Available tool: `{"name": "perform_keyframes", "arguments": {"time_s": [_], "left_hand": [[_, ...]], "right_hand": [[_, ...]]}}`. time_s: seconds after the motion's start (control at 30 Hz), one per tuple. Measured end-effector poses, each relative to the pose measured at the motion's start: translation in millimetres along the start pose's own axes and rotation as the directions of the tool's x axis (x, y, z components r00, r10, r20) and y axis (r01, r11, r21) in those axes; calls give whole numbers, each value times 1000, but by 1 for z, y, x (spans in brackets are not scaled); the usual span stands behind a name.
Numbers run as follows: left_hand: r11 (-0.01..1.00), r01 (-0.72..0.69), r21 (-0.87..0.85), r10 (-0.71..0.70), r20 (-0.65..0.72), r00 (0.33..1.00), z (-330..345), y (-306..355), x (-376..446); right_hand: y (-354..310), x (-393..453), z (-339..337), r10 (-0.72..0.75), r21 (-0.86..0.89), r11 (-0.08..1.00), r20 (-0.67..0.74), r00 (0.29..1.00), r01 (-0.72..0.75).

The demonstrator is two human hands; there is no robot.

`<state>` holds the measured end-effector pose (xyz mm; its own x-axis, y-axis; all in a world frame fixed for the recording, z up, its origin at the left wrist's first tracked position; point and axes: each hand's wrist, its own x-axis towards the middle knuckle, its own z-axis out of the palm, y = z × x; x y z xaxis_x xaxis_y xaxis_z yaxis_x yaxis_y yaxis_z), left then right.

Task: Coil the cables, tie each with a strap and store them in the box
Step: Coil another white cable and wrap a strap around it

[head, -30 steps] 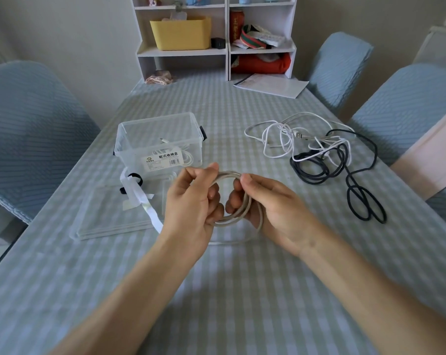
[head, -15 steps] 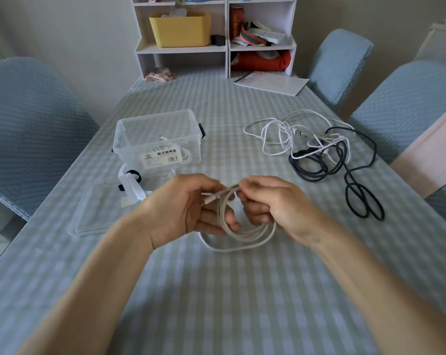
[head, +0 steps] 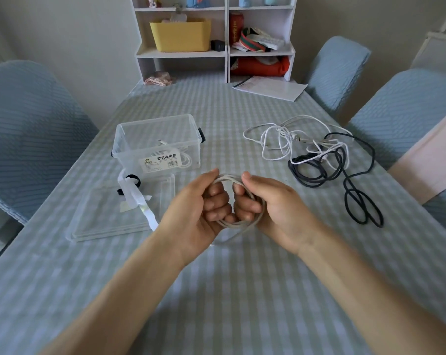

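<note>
A coiled off-white cable (head: 229, 178) is held upright above the table between both hands. My left hand (head: 193, 213) grips its left side, my right hand (head: 273, 208) grips its right side, fingers curled through the loop. The clear plastic box (head: 129, 139) stands behind my left hand with a white cable inside. Its clear lid (head: 101, 221) lies flat in front of it, with a white strap (head: 137, 198) and a black strap (head: 132, 178) on it. A loose tangle of white cable (head: 280, 139) and black cable (head: 355, 190) lies to the right.
Blue-covered chairs stand on the left (head: 24, 139) and right (head: 406, 103). At the table's far end are a white shelf unit (head: 216, 52) with a yellow bin (head: 182, 34) and some papers (head: 270, 87). The checked tablecloth (head: 216, 290) covers the table.
My hands have lifted the coil from low over the table and turned it upright, with the thumbs now on top of the loop. The view has tilted slightly.
</note>
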<state>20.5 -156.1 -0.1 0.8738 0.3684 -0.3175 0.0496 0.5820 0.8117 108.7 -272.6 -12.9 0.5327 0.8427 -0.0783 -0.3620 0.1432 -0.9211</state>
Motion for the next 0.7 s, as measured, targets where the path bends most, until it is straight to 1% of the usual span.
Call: {"name": "perform_keyframes", "arguments": {"time_s": [0.07, 0.13, 0.17, 0.23, 0.27, 0.3, 0.37, 0.43, 0.5, 0.53, 0.6, 0.67, 0.7], "left_hand": [[993, 42, 114, -46, 33, 998, -1, 6, -2], [970, 73, 232, -82, 29, 996, -1, 9, -5], [956, 77, 282, -85, 15, 996, 0, 8, -6], [934, 53, 352, -44, -34, 998, 3, 4, -7], [937, 33, 348, -12, -63, 998, 4, 3, -8], [952, 14, 306, 14, -91, 996, 4, 2, -7], [988, -7, 155, 28, -130, 991, 3, 1, -5], [1000, -19, 15, 21, -125, 992, 3, 2, -3], [1000, 2, -27, -3, -66, 998, 1, 6, -3], [1000, 25, 3, -25, -21, 999, 1, 9, -5], [985, 65, 161, -72, 39, 997, 0, 13, -6], [936, 78, 344, -87, 11, 996, 1, 12, -7], [919, 66, 389, -64, -18, 998, 2, 10, -7]], "right_hand": [[0, 0, 0, -13, -149, 989, -28, 1000, 9], [0, -3, 1, 2, -275, 961, -26, 1000, -9], [0, -5, 2, 9, -302, 953, -18, 1000, -14], [1, -5, 4, 7, -313, 950, -5, 1000, -8], [2, -5, 5, 0, -310, 951, -2, 1000, -1], [2, -5, 6, -7, -300, 954, -2, 1000, 6], [3, -5, 6, -12, -248, 969, 6, 1000, 13], [3, -4, 6, -9, -154, 988, 24, 1000, 12], [1, -2, 7, -19, -97, 995, 4, 1000, 19], [0, -2, 6, -23, -97, 995, -14, 1000, 22], [-3, -4, 3, -19, -170, 985, -24, 1000, 15], [-4, -7, 1, 6, -277, 961, 0, 1000, -6], [-4, -7, 0, 11, -313, 950, 6, 1000, -8]]}}
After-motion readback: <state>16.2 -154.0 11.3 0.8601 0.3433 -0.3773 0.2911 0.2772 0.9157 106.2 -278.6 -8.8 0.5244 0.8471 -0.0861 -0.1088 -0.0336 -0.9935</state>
